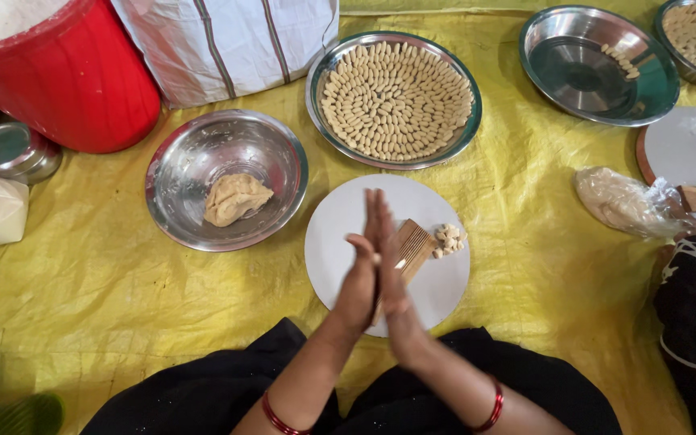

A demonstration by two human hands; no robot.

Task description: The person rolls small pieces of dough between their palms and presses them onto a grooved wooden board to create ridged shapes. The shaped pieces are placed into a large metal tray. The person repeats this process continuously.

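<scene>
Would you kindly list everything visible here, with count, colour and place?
Sheet: one, yellow, under everything.
Round board: one, white, centre.
Ridged comb: one, wooden, on board.
Shaped dough pieces: small pile, pale, beside comb.
Bowl: one, steel, left of board.
Dough lump: one, tan, in bowl.
Filled plate: one, steel, top centre.
Near-empty plate: one, steel, top right.
Bucket: one, red, top left.
Left hand: palm pressed to the other.
Right hand: likewise.
</scene>
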